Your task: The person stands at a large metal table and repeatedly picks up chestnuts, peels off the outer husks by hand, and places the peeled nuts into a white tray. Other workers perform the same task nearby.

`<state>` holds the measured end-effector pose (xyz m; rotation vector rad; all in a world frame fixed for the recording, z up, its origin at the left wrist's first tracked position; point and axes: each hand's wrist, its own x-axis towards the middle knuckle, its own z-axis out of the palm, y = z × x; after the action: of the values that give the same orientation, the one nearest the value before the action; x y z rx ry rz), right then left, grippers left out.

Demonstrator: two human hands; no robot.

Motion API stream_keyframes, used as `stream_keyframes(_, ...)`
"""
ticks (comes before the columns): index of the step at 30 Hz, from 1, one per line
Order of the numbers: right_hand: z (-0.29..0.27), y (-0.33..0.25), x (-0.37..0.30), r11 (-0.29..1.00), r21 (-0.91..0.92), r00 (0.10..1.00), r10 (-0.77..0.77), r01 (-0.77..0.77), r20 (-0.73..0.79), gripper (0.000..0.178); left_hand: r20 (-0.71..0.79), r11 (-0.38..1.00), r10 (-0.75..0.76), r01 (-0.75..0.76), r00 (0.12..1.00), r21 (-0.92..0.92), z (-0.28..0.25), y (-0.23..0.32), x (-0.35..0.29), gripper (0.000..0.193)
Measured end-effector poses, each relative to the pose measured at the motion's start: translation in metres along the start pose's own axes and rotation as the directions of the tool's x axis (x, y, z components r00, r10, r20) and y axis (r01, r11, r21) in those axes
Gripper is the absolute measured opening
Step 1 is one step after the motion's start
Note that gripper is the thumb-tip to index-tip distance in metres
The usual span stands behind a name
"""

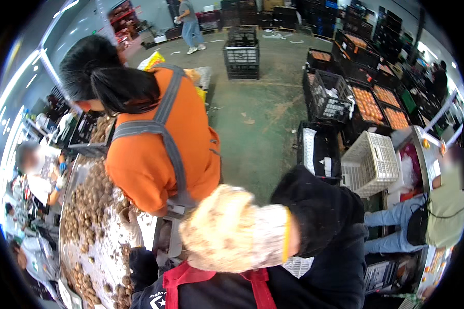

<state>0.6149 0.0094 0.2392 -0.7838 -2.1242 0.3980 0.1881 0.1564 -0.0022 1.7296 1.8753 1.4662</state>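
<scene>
My right hand (pixel 232 229), in a cream work glove stained brown and edged with yellow at the cuff, is raised in front of my chest, close to the camera. It is blurred, and its fingers do not show clearly. Over the table on the left reaches my left hand (pixel 132 221), also gloved, with a dark sleeve behind it. Small brown round produce (pixel 90 198), whose kind I cannot make out, lies scattered over the pale worktable (pixel 105 252) around that hand. Whether the left fingers hold a piece is too unclear to see.
A co-worker in an orange top (pixel 157 139) stands just ahead at the table. To the right are a white crate (pixel 371 162), a black crate (pixel 318 149) and trays of orange round produce (pixel 367 104). Stacked crates (pixel 242 54) stand on the green floor ahead.
</scene>
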Motion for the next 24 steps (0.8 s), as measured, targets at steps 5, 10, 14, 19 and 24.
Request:
stream_keyframes(5,0.025,0.0,0.062,0.988,-0.09,0.969,-0.099,0.122,0.227,0.026,-0.055,0.96,-0.174,0.182,0.983,0.213,-0.037,0.037,-0.033,0.025)
stream_keyframes(10,0.062,0.0,0.125,0.947,-0.145,0.847,-0.181,0.288,0.499,0.026,-0.178,0.913,-0.237,0.282,0.955,0.294,-0.092,0.002,-0.072,0.026)
stream_keyframes(14,0.077,-0.015,0.154,0.882,-0.227,0.748,-0.188,0.414,0.636,0.026,-0.227,0.905,-0.249,0.31,0.941,0.292,-0.102,-0.005,-0.085,0.027)
stream_keyframes(19,0.114,-0.029,0.178,0.825,-0.178,0.627,-0.247,0.536,0.739,0.027,-0.312,0.856,-0.289,0.39,0.905,0.339,-0.136,-0.013,-0.116,0.028)
stream_keyframes(24,0.148,-0.047,0.19,0.78,-0.136,0.537,-0.282,0.611,0.795,0.027,-0.363,0.829,-0.303,0.432,0.881,0.356,-0.157,-0.021,-0.138,0.029)
